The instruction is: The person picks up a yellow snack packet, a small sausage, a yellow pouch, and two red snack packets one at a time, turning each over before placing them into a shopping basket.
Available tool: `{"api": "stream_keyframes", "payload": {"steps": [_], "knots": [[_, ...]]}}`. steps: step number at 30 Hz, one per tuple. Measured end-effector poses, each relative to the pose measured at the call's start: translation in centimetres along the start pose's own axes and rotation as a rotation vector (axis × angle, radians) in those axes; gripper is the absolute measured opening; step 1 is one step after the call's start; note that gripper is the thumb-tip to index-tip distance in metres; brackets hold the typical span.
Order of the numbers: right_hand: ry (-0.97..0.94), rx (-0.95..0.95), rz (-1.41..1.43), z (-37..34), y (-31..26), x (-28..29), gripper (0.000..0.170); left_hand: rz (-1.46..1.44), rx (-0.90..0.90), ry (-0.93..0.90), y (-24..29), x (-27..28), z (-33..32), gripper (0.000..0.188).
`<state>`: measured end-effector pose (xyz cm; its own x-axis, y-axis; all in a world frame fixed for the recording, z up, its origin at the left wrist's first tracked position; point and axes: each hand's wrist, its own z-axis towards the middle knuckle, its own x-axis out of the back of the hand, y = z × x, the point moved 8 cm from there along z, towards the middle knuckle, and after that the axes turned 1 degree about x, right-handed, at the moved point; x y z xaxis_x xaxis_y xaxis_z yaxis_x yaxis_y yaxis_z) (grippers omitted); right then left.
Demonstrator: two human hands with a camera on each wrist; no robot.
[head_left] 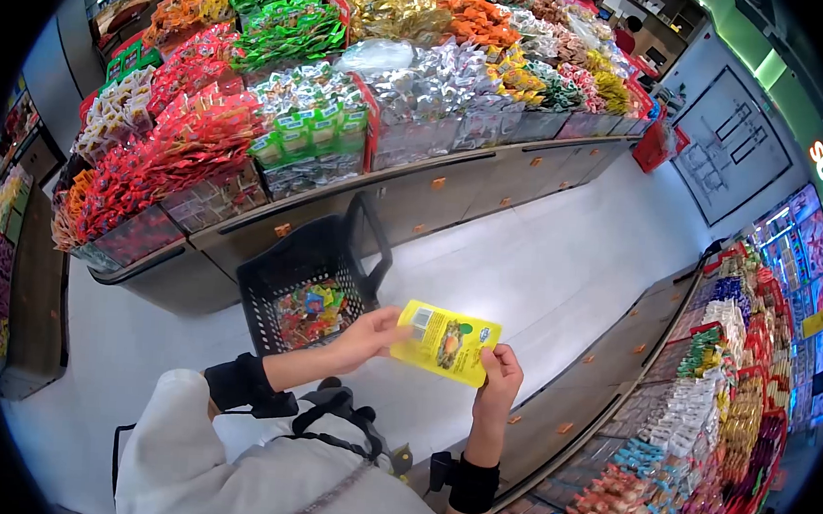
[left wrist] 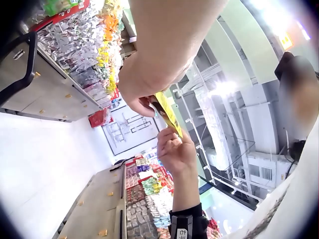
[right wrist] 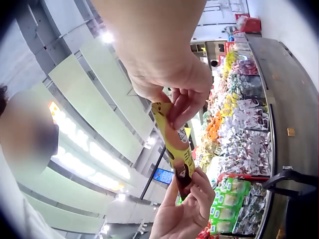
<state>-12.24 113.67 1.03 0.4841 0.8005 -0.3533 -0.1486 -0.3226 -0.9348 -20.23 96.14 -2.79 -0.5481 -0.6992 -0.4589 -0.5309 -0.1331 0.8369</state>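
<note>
A flat yellow snack packet (head_left: 446,346) with a barcode and a printed food picture is held up in front of the body. My left hand (head_left: 369,337) pinches its left end, thumb over the barcode side. At the lower right corner, my right hand (head_left: 501,377) grips the packet between thumb and curled fingers. The right wrist view shows the other face of the packet (right wrist: 174,142), with darker print, stretched between both hands. Seen from the left wrist, the packet (left wrist: 169,113) is nearly edge-on.
A black shopping basket (head_left: 275,251) holding several colourful wrapped sweets stands on the floor at left, its handle upright. Bins of wrapped candy (head_left: 421,97) line the counter ahead. Another candy counter (head_left: 676,405) runs along the right. Pale floor (head_left: 563,238) lies between them.
</note>
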Motion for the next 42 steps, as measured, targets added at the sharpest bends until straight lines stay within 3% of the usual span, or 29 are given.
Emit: {"api": "stream_keyframes", "payload": {"steps": [4,9,12,15,18,21,22,23,25,28,29,32,34,36,38,42], "knots": [[-0.034,-0.029,0.076,3.4,0.0,1.5,0.006,-0.031,0.027,0.027,0.8,-0.9,3.5,0.030],[-0.046,-0.012,0.011,9.4,-0.4,3.9,0.008,-0.029,-0.080,-0.045,2.7,-1.7,10.3,0.029],[-0.055,-0.021,-0.061,14.8,-0.4,5.0,0.009,0.151,-0.252,-0.091,6.5,-2.1,15.0,0.028],[-0.088,-0.052,-0.166,21.6,-1.7,5.1,0.016,0.146,-0.346,-0.067,9.6,-1.6,20.9,0.027],[-0.131,-0.143,-0.202,27.2,-3.4,3.4,0.027,0.233,-0.447,0.073,13.4,-0.8,25.5,0.027],[-0.306,-0.267,-0.241,32.0,-3.3,3.5,0.038,0.566,-0.693,0.205,18.0,-2.0,28.9,0.027],[-0.285,-0.272,-0.202,33.2,-3.5,3.6,0.039,0.694,-0.769,0.234,19.3,-2.7,29.6,0.027],[-0.264,-0.273,-0.160,34.4,-3.7,3.4,0.040,0.754,-0.928,0.217,20.7,-4.2,30.0,0.033],[-0.265,-0.298,-0.064,37.1,-3.9,3.3,0.049,0.894,-1.022,0.171,21.5,-6.0,32.2,0.039],[-0.450,-0.307,0.180,40.8,-4.5,3.1,0.049,1.157,-1.184,0.090,22.3,-9.2,35.6,0.041],[-0.447,-0.359,0.251,42.1,-4.4,3.8,0.051,1.245,-1.241,0.044,22.3,-10.3,36.9,0.040],[-0.334,-0.277,0.222,46.8,-4.9,7.2,0.048,1.461,-1.370,-0.076,21.8,-13.8,41.4,0.030],[-0.258,-0.307,0.126,50.1,-5.2,10.4,0.037,1.519,-1.465,-0.100,20.9,-16.2,44.8,0.028],[-0.230,-0.265,-0.007,54.0,-6.1,13.6,0.032,1.517,-1.486,-0.148,20.8,-18.4,48.9,0.028],[-0.194,-0.233,0.073,58.0,-7.7,16.5,0.029,1.511,-1.485,-0.180,20.8,-20.6,53.4,0.029],[-0.173,-0.119,0.024,66.0,-11.8,22.7,0.032,1.270,-1.197,-0.255,22.8,-25.0,63.4,0.033]]}}
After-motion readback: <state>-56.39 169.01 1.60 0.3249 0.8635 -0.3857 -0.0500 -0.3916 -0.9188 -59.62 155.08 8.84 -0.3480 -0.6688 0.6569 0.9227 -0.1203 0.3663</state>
